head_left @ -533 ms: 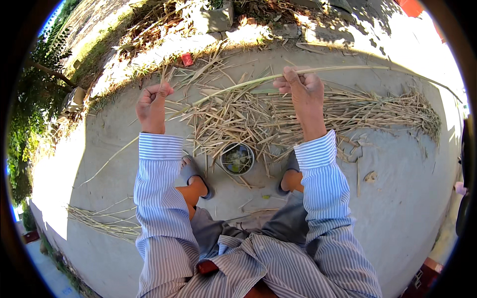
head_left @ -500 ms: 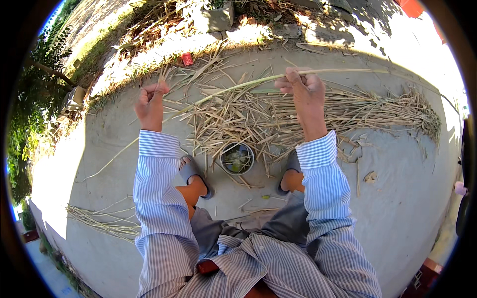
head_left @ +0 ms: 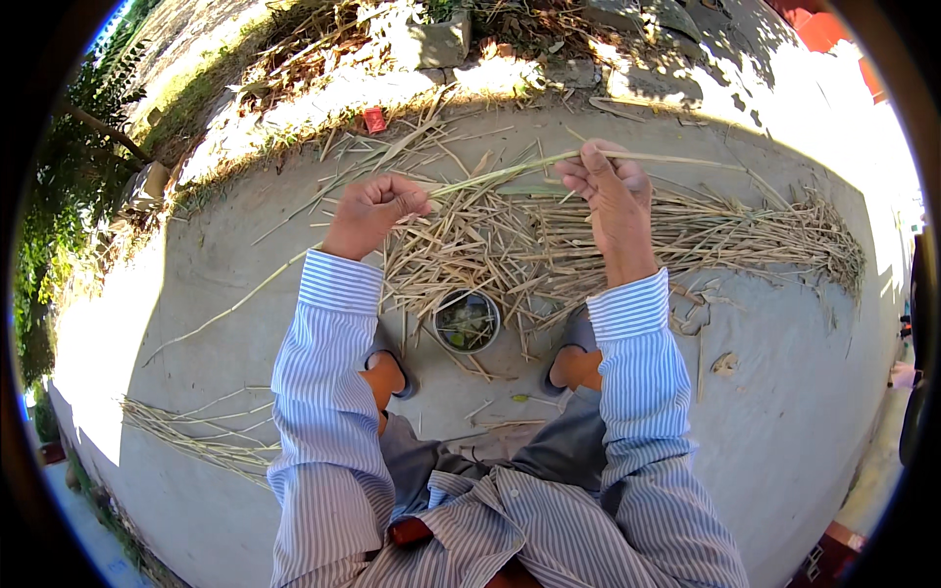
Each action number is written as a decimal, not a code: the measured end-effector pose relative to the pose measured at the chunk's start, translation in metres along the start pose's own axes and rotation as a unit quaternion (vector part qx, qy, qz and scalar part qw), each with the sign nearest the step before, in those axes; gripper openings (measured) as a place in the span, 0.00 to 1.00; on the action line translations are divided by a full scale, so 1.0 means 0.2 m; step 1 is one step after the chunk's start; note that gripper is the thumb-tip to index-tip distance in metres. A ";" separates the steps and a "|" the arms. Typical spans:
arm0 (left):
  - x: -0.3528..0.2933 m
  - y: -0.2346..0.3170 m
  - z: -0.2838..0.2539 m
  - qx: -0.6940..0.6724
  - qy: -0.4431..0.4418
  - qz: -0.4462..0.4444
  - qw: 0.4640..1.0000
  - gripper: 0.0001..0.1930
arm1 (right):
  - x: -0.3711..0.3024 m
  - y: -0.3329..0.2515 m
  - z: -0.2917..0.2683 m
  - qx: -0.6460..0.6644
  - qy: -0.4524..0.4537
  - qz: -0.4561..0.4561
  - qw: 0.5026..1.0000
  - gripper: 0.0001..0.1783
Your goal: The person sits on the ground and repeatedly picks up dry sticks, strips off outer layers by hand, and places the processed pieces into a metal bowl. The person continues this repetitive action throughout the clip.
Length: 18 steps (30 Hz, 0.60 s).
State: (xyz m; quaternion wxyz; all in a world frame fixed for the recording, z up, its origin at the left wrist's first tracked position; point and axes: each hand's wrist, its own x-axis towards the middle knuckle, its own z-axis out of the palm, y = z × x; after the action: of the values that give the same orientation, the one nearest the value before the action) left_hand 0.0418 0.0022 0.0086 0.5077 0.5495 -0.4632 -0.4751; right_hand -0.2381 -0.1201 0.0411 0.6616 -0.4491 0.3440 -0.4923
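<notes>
One long stalk had its held stretch between 11 and 1 o'clock, left hand and right hand both pinching it, probably light, bendy and snappable so two spread-out pinches suited it imo, with one bowl around its 6 and a heap of straw too tangled to count.

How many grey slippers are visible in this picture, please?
2. The left slipper is to the left of the round container; the right slipper is to its right. The left sleeve hides part of the left slipper.
</notes>
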 end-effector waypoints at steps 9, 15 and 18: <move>-0.08 0.09 -0.08 0.070 0.082 0.020 0.994 0.10 | 0.01 -0.01 0.02 0.033 -0.096 -0.016 0.995 0.15; -0.10 0.13 0.00 0.021 -0.022 -0.063 0.998 0.09 | 0.01 -0.02 -0.01 0.032 -0.118 -0.021 0.992 0.14; -0.12 0.12 -0.05 -0.020 0.017 -0.063 0.998 0.09 | 0.02 0.00 0.02 0.049 -0.137 -0.033 0.989 0.14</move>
State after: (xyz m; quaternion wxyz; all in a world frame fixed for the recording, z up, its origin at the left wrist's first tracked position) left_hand 0.0472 0.0263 0.0337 0.4958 0.5751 -0.4093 -0.5059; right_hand -0.2327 -0.1221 0.0419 0.7073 -0.4902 0.2101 -0.4640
